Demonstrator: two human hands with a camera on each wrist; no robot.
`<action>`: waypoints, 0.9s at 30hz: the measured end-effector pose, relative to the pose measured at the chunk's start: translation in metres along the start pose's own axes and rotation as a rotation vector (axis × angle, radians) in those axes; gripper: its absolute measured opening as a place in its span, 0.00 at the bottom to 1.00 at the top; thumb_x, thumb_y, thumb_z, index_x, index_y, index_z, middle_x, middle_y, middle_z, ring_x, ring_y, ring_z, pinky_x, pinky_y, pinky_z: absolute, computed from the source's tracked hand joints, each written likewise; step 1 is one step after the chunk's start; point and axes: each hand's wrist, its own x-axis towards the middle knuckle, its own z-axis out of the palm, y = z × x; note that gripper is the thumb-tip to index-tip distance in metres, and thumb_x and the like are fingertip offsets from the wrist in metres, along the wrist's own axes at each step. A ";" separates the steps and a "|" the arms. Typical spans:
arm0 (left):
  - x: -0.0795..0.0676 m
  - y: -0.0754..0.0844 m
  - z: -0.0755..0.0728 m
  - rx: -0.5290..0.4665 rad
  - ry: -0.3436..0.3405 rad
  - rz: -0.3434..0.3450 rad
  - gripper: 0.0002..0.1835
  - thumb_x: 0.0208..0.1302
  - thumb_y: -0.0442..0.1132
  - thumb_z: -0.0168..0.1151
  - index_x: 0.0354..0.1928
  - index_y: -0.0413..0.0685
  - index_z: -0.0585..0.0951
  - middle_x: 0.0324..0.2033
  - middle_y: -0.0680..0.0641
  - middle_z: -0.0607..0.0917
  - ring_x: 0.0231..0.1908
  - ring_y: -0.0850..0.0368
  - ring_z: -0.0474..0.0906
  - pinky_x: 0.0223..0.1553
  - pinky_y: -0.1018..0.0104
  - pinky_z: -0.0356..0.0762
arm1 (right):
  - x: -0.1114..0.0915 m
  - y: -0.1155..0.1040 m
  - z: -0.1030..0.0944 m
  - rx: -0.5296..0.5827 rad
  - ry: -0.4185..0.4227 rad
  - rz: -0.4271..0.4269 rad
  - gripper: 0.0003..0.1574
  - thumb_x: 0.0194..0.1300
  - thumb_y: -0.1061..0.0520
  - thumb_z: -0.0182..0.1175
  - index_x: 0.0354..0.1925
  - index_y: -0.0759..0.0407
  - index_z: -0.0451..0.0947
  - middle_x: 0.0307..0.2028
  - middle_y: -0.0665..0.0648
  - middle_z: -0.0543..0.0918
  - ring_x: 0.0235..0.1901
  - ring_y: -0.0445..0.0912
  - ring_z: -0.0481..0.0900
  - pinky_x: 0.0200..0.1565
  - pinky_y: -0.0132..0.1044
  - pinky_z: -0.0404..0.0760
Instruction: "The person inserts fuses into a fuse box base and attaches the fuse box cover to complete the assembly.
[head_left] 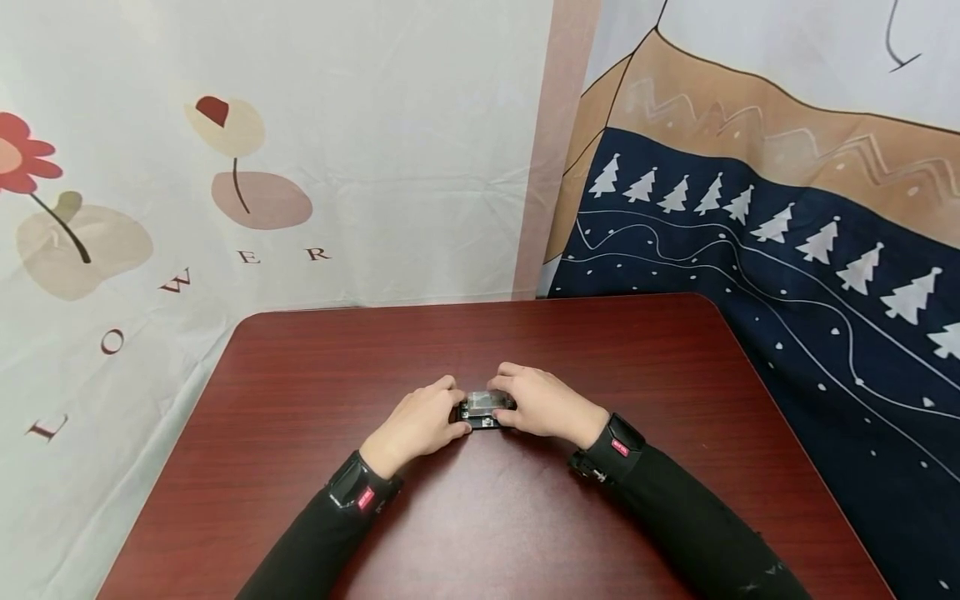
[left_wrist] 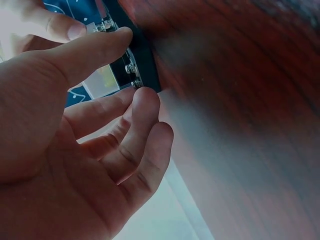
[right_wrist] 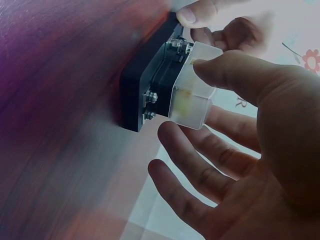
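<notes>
A small electrical device with a black base and metal terminal screws rests on the table in front of me. Over its middle sits a frosted see-through cover, with something yellowish showing inside. My left hand grips the base at its left end, thumb on the near edge and fingers at the far side. From the right, my right hand pinches the cover between thumb and forefinger. Its other fingers are spread beside the device in the right wrist view. Both hands hide parts of the device in the head view.
The reddish-brown wooden table has rounded far corners. Behind it hangs a pale cloth with flowers and letters. At the right is a dark blue cloth with white trees.
</notes>
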 end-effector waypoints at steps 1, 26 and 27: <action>0.000 0.000 0.000 -0.001 0.001 0.002 0.21 0.62 0.52 0.74 0.53 0.51 0.87 0.41 0.55 0.75 0.30 0.57 0.75 0.33 0.55 0.78 | 0.000 0.000 0.000 -0.002 0.001 0.000 0.24 0.66 0.46 0.70 0.57 0.52 0.86 0.42 0.47 0.78 0.30 0.40 0.75 0.35 0.38 0.78; -0.006 0.006 -0.007 0.016 0.027 0.005 0.23 0.66 0.52 0.71 0.58 0.48 0.86 0.42 0.51 0.77 0.28 0.56 0.75 0.31 0.54 0.79 | -0.004 0.004 0.003 0.027 0.018 0.003 0.26 0.68 0.44 0.69 0.60 0.53 0.85 0.46 0.48 0.81 0.36 0.39 0.78 0.40 0.38 0.81; -0.006 0.006 -0.008 0.012 0.041 0.008 0.23 0.66 0.53 0.70 0.58 0.48 0.86 0.42 0.51 0.78 0.28 0.55 0.76 0.31 0.54 0.79 | -0.004 0.005 0.002 0.030 0.022 0.006 0.26 0.68 0.44 0.68 0.59 0.52 0.85 0.46 0.48 0.81 0.35 0.39 0.77 0.39 0.37 0.80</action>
